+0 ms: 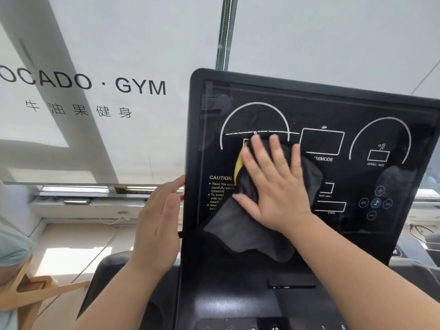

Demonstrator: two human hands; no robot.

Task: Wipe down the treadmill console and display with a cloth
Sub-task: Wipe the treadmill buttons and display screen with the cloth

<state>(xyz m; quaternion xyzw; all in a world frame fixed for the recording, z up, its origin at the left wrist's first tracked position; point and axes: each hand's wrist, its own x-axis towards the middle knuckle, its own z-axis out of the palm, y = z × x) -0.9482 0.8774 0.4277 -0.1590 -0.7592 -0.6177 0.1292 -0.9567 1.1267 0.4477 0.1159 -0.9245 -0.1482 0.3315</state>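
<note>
The treadmill's black glossy display panel (333, 110) stands upright in front of me, printed with white dial arcs, boxes and a yellow CAUTION label. A dark grey cloth (240, 229) with a yellow edge lies flat against its left half. My right hand (273, 184) presses the cloth to the screen with fingers straight and spread. At the panel's left edge my left hand (162, 225) rests with fingers straight, thumb by the rim. The lower console (238, 306) with a row of buttons shows at the bottom.
A white window blind (119, 44) printed with gym lettering hangs behind the treadmill. A wooden frame (28, 294) and part of a person in a pale green garment (12, 246) are at the lower left. A window sill (83, 203) runs behind.
</note>
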